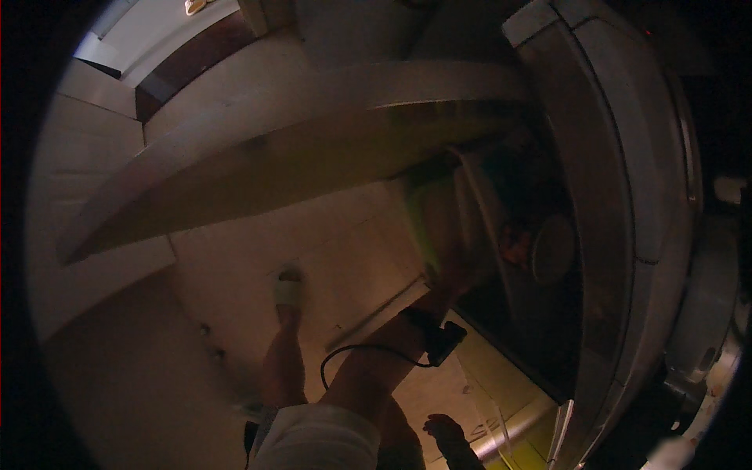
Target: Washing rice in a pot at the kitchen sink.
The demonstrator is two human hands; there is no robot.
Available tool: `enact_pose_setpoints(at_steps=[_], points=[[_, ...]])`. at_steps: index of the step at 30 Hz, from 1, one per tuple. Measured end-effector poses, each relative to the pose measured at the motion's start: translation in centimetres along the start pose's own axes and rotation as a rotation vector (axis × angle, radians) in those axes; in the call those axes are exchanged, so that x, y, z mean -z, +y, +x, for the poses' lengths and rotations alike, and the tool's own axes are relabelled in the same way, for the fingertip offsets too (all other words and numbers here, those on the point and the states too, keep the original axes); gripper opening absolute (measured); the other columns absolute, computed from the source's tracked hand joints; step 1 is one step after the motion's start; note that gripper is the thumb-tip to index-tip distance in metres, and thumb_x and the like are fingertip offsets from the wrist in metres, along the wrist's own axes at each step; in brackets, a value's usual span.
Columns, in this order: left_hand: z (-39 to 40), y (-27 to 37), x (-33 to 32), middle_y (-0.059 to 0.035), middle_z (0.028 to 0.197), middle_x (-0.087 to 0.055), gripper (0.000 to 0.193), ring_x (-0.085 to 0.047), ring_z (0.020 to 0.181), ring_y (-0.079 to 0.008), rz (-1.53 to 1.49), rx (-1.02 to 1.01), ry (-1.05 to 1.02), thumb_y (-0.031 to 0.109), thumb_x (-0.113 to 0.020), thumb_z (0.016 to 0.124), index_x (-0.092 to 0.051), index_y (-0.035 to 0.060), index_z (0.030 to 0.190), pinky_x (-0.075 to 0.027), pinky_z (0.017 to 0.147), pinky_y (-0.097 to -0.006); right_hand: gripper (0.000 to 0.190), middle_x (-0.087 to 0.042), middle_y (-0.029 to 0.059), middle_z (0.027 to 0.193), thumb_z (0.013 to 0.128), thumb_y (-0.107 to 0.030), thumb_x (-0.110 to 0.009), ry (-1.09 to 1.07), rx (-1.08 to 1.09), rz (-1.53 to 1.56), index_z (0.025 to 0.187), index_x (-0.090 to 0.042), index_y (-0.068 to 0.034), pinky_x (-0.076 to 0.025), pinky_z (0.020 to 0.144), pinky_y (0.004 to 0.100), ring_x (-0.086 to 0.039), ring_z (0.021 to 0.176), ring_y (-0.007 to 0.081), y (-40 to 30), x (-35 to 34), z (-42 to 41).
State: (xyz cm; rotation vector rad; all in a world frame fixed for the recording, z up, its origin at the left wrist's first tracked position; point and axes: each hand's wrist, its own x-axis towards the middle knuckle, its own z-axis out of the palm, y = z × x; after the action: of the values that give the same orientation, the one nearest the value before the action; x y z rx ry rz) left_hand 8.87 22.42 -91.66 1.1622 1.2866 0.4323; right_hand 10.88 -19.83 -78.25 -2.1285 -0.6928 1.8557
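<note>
My left hand (461,267) reaches away from me into the dark space under a counter, beside a green item (432,223). Its fingers are too dark to make out, and so is anything in them. A black device (446,343) with a looping cable is strapped near that wrist, and a white sleeve covers the upper arm. Low in the view, my right hand (443,426) hangs near the yellowish cabinet base (523,417), fingers slightly curled and holding nothing visible. Deeper in the dark space are a round bowl-like object (553,249) and a reddish-orange item (517,245).
A long panel, seemingly an open cabinet door (264,170), stretches across the view ahead. The counter edge (605,176) curves down the right side. A slippered foot (288,288) stands on the tiled floor (235,252). The lighting is very dim.
</note>
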Motion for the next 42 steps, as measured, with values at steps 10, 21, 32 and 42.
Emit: enact_pose_setpoints(at_steps=[10, 21, 32, 42], points=[[-6.8, -2.0, 5.7, -0.0199, 0.112, -0.058, 0.044, -0.055, 0.103, -0.0382, 0.175, 0.134, -0.232, 0.041, -0.051, 0.091, -0.054, 0.0048, 0.117, -0.044, 0.091, -0.0438, 0.035, -0.059, 0.0103, 0.117, 0.086, -0.019, -0.059, 0.008, -0.320, 0.262, 0.116, -0.057, -0.002, -0.047, 0.087, 0.0310, -0.057, 0.106, 0.0182, -10.6, 3.7, 2.1], [-18.5, 8.7, 16.0, -0.0171, 0.101, -0.064, 0.039, -0.063, 0.091, -0.0333, 0.105, 0.658, -0.402, 0.037, -0.060, 0.085, -0.058, 0.0043, 0.106, -0.052, 0.079, -0.0401, 0.088, -0.048, 0.0103, 0.127, 0.068, -0.017, -0.077, -0.047, 0.276, -0.060, 0.140, -0.028, -0.008, -0.041, 0.098, 0.0399, -0.047, 0.118, 0.0278, -27.3, 3.2, 6.3], [-17.2, 13.9, 13.4, -0.0205, 0.093, -0.064, 0.049, -0.064, 0.084, -0.0350, 0.597, -0.230, -1.153, 0.046, -0.044, 0.092, -0.065, 0.0015, 0.098, -0.051, 0.078, -0.0437, 0.051, -0.056, 0.0139, 0.113, 0.086, -0.022, -0.057, -0.080, -0.298, 0.177, 0.133, -0.043, -0.010, -0.046, 0.091, 0.0339, -0.056, 0.106, 0.0233, -21.0, 3.3, 2.2], [-4.5, 17.2, 5.2, -0.0134, 0.077, -0.062, 0.029, -0.063, 0.075, -0.0348, 0.322, -0.694, 0.065, 0.029, -0.053, 0.088, -0.060, 0.0032, 0.100, -0.051, 0.072, -0.0465, 0.047, -0.059, 0.0109, 0.112, 0.084, -0.017, -0.057, -0.050, -0.248, -0.148, 0.127, -0.048, -0.001, -0.050, 0.084, 0.0353, -0.057, 0.100, 0.0203, -15.8, 1.1, -0.6]])
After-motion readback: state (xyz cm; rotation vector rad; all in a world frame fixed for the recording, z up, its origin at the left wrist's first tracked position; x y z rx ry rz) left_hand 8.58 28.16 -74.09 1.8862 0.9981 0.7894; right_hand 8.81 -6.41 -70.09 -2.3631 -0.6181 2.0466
